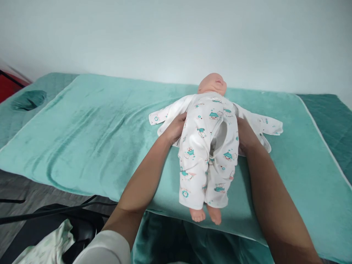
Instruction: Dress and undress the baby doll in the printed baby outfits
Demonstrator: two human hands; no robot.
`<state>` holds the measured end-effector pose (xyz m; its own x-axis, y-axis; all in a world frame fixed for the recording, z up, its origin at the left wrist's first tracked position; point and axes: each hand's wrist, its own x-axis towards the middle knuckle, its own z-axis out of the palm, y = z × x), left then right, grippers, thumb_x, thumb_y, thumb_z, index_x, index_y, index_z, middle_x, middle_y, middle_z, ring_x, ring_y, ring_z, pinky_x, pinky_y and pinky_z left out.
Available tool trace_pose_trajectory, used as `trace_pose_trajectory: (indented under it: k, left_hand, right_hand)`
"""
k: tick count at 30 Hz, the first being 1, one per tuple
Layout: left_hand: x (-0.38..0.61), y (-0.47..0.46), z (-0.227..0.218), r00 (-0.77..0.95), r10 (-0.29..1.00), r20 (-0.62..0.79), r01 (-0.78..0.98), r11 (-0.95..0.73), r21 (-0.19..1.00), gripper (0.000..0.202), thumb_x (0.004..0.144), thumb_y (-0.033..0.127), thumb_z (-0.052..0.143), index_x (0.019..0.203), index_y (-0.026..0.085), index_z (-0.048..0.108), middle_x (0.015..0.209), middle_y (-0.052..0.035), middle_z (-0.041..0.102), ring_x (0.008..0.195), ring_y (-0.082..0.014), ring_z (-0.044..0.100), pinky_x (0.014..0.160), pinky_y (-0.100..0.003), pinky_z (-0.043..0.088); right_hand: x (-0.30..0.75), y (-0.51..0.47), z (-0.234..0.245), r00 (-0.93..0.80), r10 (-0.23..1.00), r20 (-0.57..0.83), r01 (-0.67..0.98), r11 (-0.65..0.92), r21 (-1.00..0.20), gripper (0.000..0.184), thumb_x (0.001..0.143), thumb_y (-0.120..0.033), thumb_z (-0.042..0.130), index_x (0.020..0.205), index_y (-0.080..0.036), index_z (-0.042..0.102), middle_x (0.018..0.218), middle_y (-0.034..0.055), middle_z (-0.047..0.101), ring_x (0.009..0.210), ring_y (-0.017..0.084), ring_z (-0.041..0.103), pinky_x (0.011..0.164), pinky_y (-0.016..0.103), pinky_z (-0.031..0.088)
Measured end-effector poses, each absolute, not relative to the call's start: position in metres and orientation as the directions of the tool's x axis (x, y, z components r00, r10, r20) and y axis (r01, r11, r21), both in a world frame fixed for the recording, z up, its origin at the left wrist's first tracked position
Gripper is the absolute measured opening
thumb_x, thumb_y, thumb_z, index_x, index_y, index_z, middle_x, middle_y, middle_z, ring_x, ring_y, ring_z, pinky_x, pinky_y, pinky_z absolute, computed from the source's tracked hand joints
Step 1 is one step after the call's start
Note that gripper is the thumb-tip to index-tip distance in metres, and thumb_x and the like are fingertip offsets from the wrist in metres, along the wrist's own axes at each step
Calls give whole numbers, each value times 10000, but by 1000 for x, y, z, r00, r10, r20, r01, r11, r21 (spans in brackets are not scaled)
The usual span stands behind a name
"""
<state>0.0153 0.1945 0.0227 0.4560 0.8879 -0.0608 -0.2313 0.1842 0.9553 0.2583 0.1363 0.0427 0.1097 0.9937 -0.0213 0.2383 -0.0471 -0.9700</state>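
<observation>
A baby doll (pixel 212 85) lies on its back, head toward the wall and bare feet toward me. It wears a white printed jacket (pixel 271 124), spread out at both sides with the sleeves stretched outward. White printed pants (pixel 194 161) with an open crotch cover its legs and reach high up its front. My left hand (pixel 177 128) is closed at the doll's side, near the waist, with its fingertips tucked behind the pants. Against the opposite side, my right hand (pixel 244 134) grips the doll at about the same height; its fingers are mostly hidden.
A green plush cover (pixel 90 135) lies over a padded bed with a face hole (pixel 29 100) at the far left. A white wall (pixel 170 40) runs along the back. At lower left, a patterned cloth (pixel 49 245) lies on a black seat (pixel 82 222).
</observation>
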Motion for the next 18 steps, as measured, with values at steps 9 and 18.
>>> trace_pose_trajectory:
  k: [9, 18]
  left_hand:
    - [17, 193, 26, 433, 900, -44, -241, 163, 957, 329, 695, 378, 834, 953, 179, 789, 953, -64, 804, 1115, -338, 715, 1021, -509, 567]
    - [21, 189, 30, 404, 915, 1, -241, 105, 965, 442, 689, 432, 836, 1065, 208, 771, 1090, -60, 793, 1166, -323, 692, 1047, -481, 552]
  right_hand:
    - [257, 138, 33, 129, 991, 26, 128, 10, -992, 276, 691, -425, 843, 888, -241, 785, 1045, 53, 780, 1123, 342, 678, 1009, 520, 549]
    - [245, 136, 33, 221, 972, 75, 161, 39, -986, 374, 777, -588, 734, 979, -275, 762, 1047, 41, 770, 1093, 311, 692, 889, 458, 599]
